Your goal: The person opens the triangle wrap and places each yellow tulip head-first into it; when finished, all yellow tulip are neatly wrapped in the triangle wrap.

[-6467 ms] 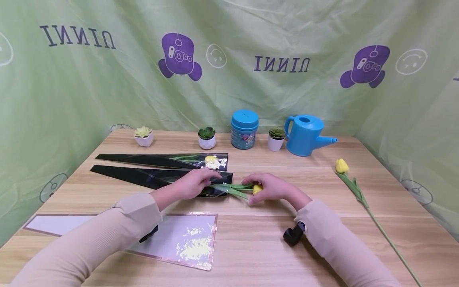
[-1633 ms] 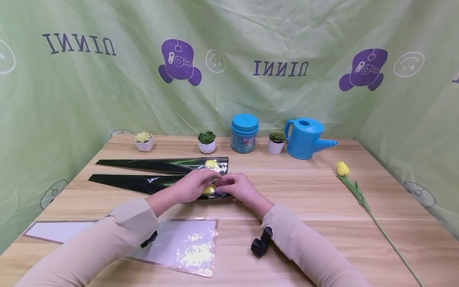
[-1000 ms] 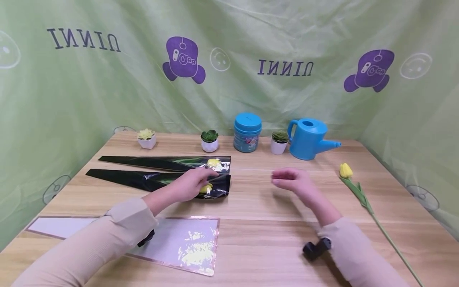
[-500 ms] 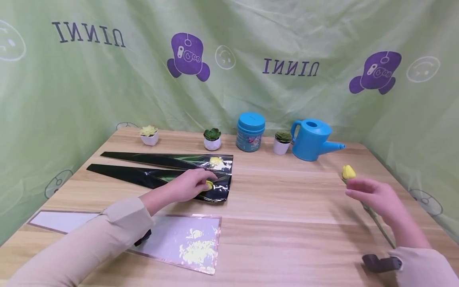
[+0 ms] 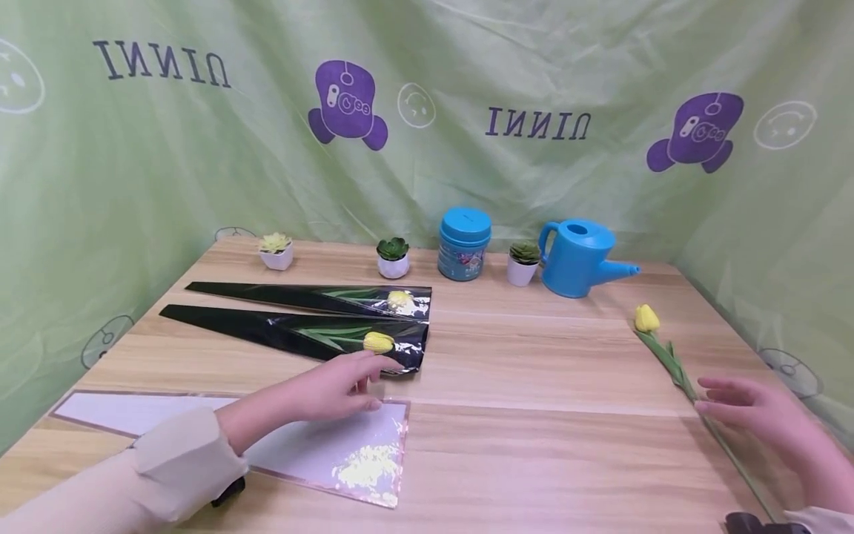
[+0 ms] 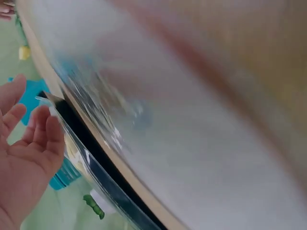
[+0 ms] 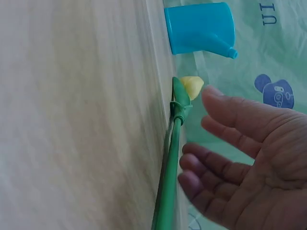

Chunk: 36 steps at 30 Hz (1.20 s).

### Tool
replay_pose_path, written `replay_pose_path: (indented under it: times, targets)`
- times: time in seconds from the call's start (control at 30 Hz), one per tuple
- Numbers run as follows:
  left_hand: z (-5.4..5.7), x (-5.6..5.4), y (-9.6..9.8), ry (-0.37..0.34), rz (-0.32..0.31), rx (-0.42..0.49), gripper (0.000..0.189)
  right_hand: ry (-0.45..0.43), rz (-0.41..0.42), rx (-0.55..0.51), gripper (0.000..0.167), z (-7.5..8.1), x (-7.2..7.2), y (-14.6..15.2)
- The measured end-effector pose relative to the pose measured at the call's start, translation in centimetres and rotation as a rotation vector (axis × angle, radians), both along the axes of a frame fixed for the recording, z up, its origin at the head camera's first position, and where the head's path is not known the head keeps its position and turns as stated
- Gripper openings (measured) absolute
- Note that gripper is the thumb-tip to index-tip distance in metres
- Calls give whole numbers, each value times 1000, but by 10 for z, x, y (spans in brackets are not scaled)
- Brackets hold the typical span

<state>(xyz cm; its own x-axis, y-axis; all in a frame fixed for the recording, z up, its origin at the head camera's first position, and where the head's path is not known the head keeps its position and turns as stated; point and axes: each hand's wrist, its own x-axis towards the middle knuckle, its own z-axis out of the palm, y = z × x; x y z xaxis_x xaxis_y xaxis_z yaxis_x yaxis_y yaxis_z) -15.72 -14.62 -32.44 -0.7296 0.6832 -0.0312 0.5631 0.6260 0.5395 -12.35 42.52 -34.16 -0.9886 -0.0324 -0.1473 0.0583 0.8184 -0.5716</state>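
Note:
My left hand [image 5: 333,387] is loosely spread over the front edge of the nearer black flower sleeve [image 5: 253,328] and the white clear-edged sleeve [image 5: 313,445], with nothing in its grasp. Inside the nearer black sleeve lies a yellow tulip [image 5: 379,342]. On the right, my right hand [image 5: 754,411] hovers with bent, parted fingers beside the green stem of a loose yellow tulip [image 5: 646,319]. In the right wrist view that tulip's stem [image 7: 168,191] runs past the fingertips, and the palm holds nothing.
Behind lies another black sleeve [image 5: 287,294] with a tulip in it. Along the back stand small potted succulents [image 5: 394,259], a blue lidded jar [image 5: 465,245] and a blue watering can [image 5: 579,259]. A green printed cloth [image 5: 454,170] hangs behind the table.
A tulip has gone into the nearer black sleeve. The left hand has let go of that sleeve and drawn back toward me. The right hand has swung right to the loose tulip's stem.

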Motion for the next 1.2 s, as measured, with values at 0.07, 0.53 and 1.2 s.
replay_pose_path:
  times: [0.07,0.53,1.2]
  targets:
    - [1,6,-1,-64,8,17,51,-30,-2,8,64,-2,0,0]
    - [-5,39,-6,-234,48,-55,41,-48,-46,69,70,-2,-5,-14]
    - [-8,33,2,-105,10,-95,27,-81,-100,27,68,-6,0,-8]
